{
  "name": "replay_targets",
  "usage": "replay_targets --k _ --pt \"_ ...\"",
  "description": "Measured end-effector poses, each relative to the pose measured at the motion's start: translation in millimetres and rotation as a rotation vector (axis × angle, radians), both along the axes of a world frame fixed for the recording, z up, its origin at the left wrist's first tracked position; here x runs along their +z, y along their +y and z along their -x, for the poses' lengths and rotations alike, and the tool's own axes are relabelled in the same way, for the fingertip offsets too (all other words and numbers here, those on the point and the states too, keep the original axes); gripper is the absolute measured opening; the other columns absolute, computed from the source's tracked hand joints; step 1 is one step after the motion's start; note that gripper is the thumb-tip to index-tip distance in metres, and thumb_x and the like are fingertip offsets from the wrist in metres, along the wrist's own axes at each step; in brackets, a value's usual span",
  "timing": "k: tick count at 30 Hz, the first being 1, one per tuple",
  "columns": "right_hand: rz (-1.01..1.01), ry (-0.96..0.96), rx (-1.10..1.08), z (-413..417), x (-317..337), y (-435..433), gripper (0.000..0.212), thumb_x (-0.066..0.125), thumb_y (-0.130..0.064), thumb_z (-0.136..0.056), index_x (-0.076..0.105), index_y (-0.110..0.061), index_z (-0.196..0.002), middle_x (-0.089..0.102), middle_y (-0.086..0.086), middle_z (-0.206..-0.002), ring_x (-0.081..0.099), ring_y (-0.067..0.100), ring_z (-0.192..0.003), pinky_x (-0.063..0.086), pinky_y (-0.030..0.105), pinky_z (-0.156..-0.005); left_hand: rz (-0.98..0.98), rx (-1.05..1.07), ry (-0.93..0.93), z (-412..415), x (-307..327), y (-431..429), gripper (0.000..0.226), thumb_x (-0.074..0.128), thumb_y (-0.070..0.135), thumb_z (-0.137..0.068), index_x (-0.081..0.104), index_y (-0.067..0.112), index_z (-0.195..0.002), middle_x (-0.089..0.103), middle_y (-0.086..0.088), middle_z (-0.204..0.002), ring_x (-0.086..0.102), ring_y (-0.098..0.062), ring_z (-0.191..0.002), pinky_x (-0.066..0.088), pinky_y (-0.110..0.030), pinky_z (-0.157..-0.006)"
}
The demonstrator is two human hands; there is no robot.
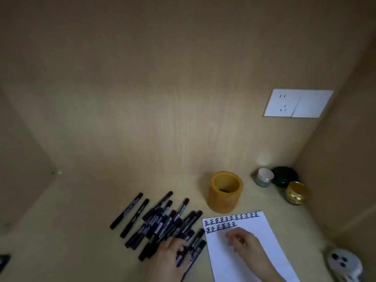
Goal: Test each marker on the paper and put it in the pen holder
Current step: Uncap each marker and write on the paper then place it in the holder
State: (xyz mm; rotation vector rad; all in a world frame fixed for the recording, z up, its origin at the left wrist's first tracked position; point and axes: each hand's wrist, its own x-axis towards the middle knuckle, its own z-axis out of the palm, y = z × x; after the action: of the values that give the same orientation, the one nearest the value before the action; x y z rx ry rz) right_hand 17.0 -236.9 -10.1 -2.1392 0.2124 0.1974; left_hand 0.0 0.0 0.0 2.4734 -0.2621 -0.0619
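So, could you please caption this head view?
Left hand on the marker pile, right hand resting on the paper.

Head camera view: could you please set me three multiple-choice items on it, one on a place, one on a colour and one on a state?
1. Where does the pen holder stand relative to the paper?
A. Just beyond its far edge.
B. On top of it.
C. Nearer the camera than it.

2. What colour is the pen holder?
A. Blue.
B. Yellow-orange.
C. White.

3. What state is the paper in?
A. Blank.
B. Crumpled into a ball.
C. Flat, with two rows of characters written at its far end.

Answers:
1 A, the holder stands past the sheet's top edge.
2 B, its wall and rim are yellow-orange.
3 C, the dark characters fill two rows, the second shorter.
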Motion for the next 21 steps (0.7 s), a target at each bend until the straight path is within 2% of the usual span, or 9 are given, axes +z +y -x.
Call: replay_targets --k 2,4,5,8,11,13,15,18,21 --pt "-0.026 -0.015 0.002 -5.0 -4.4 4.4 0.021 0.054 -0.011 -0.094 0.066 -0.022 -0.080 0.068 -0.002 -0.072 0.056 -0.004 -0.058 0.041 0.012 -0.059 -0.042 0.028 0.030 2.0 -8.9 -2.8 0.036 0.043 0.058 -0.077 0.054 0.040 -0.107 0.044 0.027 -0.096 0.040 0.012 -0.085 0.034 0.000 -0.070" --pt "-0.061 -0.040 0.028 -12.4 -5.7 8.5 0.019 0.054 -0.014 -0.096 0.065 -0.021 -0.082 0.067 -0.003 -0.073 0.055 -0.005 -0.059 0.041 0.013 -0.060 -0.028 0.018 -0.093 0.6 -24.2 -6.5 0.027 0.047 0.053 -0.070 0.057 0.041 -0.091 0.044 0.025 -0.088 0.040 0.011 -0.079 0.033 0.002 -0.062" --pt "-0.088 -0.063 0.037 -14.4 -8.3 10.6 0.018 0.054 -0.015 -0.096 0.065 -0.020 -0.082 0.066 -0.004 -0.073 0.054 -0.005 -0.059 0.040 0.012 -0.060 -0.063 -0.020 -0.118 1.0 -31.7 -8.3 0.024 0.049 0.051 -0.071 0.056 0.040 -0.092 0.043 0.024 -0.090 0.042 0.009 -0.083 0.033 0.001 -0.062" --pt "-0.095 -0.145 0.063 -13.3 -13.4 12.3 0.018 0.056 -0.016 -0.095 0.066 -0.021 -0.081 0.065 -0.007 -0.071 0.052 -0.003 -0.058 0.041 0.013 -0.060 -0.147 -0.017 -0.129 8.8 -49.3 -12.1 0.032 0.051 0.047 -0.085 0.048 0.035 -0.114 0.041 0.017 -0.113 0.039 0.001 -0.108 0.033 -0.008 -0.073" --pt "-0.102 -0.222 0.075 -7.4 -17.1 8.9 0.016 0.057 -0.019 -0.095 0.067 -0.023 -0.083 0.068 -0.008 -0.073 0.053 0.001 -0.060 0.044 0.019 -0.063 -0.219 0.040 -0.206 18.9 -58.6 -15.3 0.031 0.051 0.046 -0.088 0.046 0.034 -0.116 0.039 0.015 -0.118 0.039 -0.002 -0.113 0.037 -0.013 -0.077" --pt "-0.126 -0.256 0.070 3.3 -18.7 7.5 0.013 0.058 -0.020 -0.094 0.068 -0.021 -0.086 0.069 -0.004 -0.075 0.055 0.002 -0.060 0.045 0.021 -0.065 -0.221 0.062 -0.240 27.5 -59.3 -17.2 0.028 0.065 0.043 -0.080 0.055 0.033 -0.105 0.047 0.012 -0.108 0.049 -0.006 -0.102 0.041 -0.015 -0.065" --pt "-0.128 -0.271 0.068 16.4 -20.6 7.2 0.013 0.057 -0.019 -0.094 0.068 -0.019 -0.087 0.070 -0.003 -0.077 0.056 0.003 -0.061 0.045 0.022 -0.065 -0.165 0.068 -0.329 34.0 -68.8 -15.3 0.029 0.079 0.037 -0.067 0.063 0.028 -0.090 0.055 0.008 -0.095 0.057 -0.009 -0.085 0.038 -0.014 -0.052" --pt "-0.116 -0.266 0.090 36.3 -28.2 8.4 0.015 0.057 -0.015 -0.094 0.068 -0.020 -0.086 0.069 -0.005 -0.075 0.055 0.004 -0.059 0.045 0.023 -0.064 -0.142 0.101 -0.363 39.0 -72.4 -17.8 0.024 0.066 0.034 -0.082 0.062 0.022 -0.102 0.051 0.004 -0.108 0.051 -0.011 -0.101 0.040 -0.017 -0.067" --pt "-0.111 -0.266 0.105 49.3 -33.3 9.5 0.017 0.056 -0.014 -0.095 0.068 -0.020 -0.085 0.069 -0.004 -0.075 0.054 0.006 -0.059 0.044 0.025 -0.062 -0.165 0.149 -0.404 39.1 -69.7 -21.0 0.026 0.054 0.036 -0.090 0.056 0.022 -0.111 0.046 0.004 -0.113 0.045 -0.010 -0.106 0.038 -0.018 -0.077"
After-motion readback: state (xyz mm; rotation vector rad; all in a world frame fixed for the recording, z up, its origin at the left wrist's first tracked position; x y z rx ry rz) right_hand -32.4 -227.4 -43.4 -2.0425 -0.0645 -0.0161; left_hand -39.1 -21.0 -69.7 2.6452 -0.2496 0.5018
